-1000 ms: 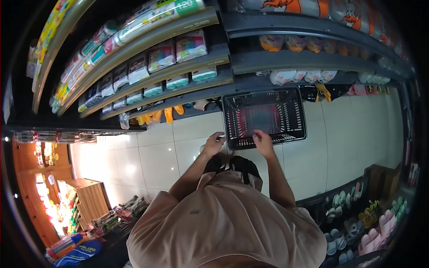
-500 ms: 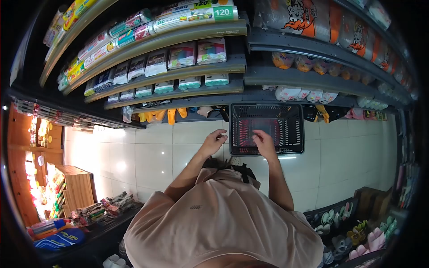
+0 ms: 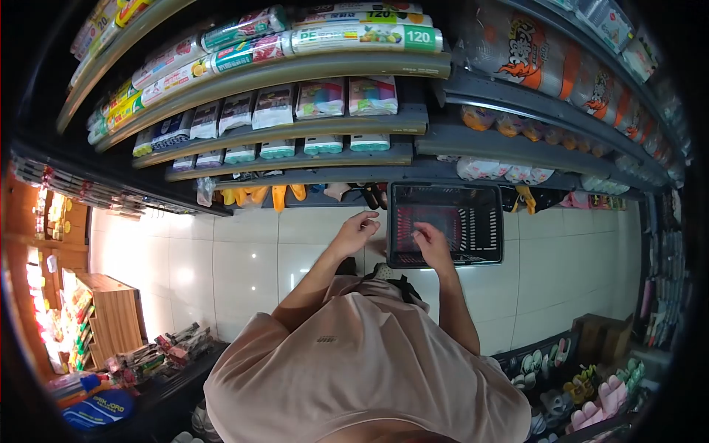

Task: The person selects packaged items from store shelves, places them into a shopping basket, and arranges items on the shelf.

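A dark shopping basket [image 3: 484,229] stands on the tiled floor against the foot of the shelves, with reddish slots showing in its left part. My right hand [image 3: 432,245] hovers over the basket's front left part, its fingers loosely bent and nothing in them. To the left of the basket, in the air, is my left hand [image 3: 356,235]; its index finger points right, its thumb stands apart, and it holds nothing. Whether either hand touches the basket's rim, I cannot tell.
Rolls of plastic bags [image 3: 365,37] and packed bag rolls [image 3: 325,100] fill the shelves ahead. Stacked clear cups [image 3: 546,55] lie at upper right. Yellow gloves [image 3: 278,196] hang low. Slippers [image 3: 602,402] are behind me at right, a wooden cabinet [image 3: 118,317] at left.
My view has shifted a little, so shelves and basket appear slightly lower. Both hands keep nearly the same pose, still with nothing in them.
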Action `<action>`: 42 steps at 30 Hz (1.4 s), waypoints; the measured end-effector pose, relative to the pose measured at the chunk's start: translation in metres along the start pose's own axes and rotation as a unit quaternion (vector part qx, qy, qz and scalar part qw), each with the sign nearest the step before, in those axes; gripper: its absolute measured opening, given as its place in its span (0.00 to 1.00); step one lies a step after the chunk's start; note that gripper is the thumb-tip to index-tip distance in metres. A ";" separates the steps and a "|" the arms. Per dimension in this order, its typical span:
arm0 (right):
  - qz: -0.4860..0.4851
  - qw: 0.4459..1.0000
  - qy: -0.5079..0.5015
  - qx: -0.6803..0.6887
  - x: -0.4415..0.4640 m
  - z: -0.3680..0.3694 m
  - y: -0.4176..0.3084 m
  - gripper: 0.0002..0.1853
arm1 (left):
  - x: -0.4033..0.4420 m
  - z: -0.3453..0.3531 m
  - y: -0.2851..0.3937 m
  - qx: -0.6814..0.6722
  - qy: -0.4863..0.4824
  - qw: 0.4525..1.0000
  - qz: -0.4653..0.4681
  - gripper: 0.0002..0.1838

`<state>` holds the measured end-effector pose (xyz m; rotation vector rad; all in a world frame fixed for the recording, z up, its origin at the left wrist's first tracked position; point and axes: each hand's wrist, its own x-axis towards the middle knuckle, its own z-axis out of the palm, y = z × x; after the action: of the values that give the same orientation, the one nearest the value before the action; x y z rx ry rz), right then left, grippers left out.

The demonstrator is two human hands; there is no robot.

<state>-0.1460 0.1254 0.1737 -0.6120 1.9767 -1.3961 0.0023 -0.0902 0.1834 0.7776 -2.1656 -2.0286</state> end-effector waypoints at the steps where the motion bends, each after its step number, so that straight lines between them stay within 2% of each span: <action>1: -0.004 1.000 0.004 0.007 0.004 0.007 -0.005 0.15 | 0.001 -0.009 0.002 0.000 0.000 1.000 0.000 0.21; 6: -0.050 0.998 0.020 0.021 0.035 0.038 -0.041 0.18 | 0.016 -0.061 -0.008 -0.010 0.005 1.000 0.025 0.21; 12: -0.082 0.995 0.039 -0.033 0.121 0.054 -0.103 0.20 | 0.024 -0.121 -0.011 -0.027 -0.002 0.999 0.020 0.20; 15: -0.165 0.978 0.101 -0.077 0.157 0.069 -0.151 0.21 | 0.028 -0.147 -0.026 -0.056 0.013 0.998 0.035 0.20; 18: -0.231 0.936 0.194 -0.182 0.217 0.070 -0.157 0.25 | 0.025 -0.172 -0.027 -0.074 0.020 0.997 0.009 0.19; 21: -0.219 0.902 0.277 -0.250 0.265 0.068 -0.174 0.27 | 0.026 -0.193 -0.031 -0.082 0.021 0.996 0.005 0.19; 24: -0.100 0.906 0.239 -0.333 0.301 0.068 -0.183 0.28 | 0.027 -0.215 -0.034 -0.076 0.014 0.997 0.005 0.19; 25: -0.033 0.943 0.197 -0.266 0.297 0.073 -0.196 0.32 | 0.027 -0.221 -0.031 -0.084 0.024 0.996 0.005 0.19; 28: -0.085 0.934 0.215 -0.273 0.313 0.074 -0.188 0.32 | 0.027 -0.236 -0.030 -0.098 0.044 0.994 0.005 0.19; 31: -0.032 0.981 0.173 -0.085 0.316 0.073 -0.185 0.31 | 0.029 -0.248 -0.037 -0.097 0.039 0.994 0.006 0.19; 33: 0.007 0.979 0.200 -0.049 0.316 0.074 -0.192 0.29 | 0.029 -0.254 -0.037 -0.105 0.036 0.994 0.007 0.19; 37: 0.112 0.956 0.248 0.108 0.307 0.079 -0.212 0.25 | 0.028 -0.263 -0.036 -0.108 0.037 0.993 0.003 0.19; 40: 0.069 0.941 0.242 0.228 0.299 0.095 -0.225 0.21 | 0.028 -0.268 -0.034 -0.112 0.036 0.993 -0.006 0.19; 42: 0.054 0.952 0.215 0.211 0.300 0.113 -0.230 0.20 | 0.029 -0.271 -0.033 -0.106 0.031 0.994 -0.011 0.19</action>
<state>-0.2687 -0.2298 0.2951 0.0009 1.8921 -1.9267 0.0919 -0.3492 0.1772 0.8262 -1.8785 -2.1689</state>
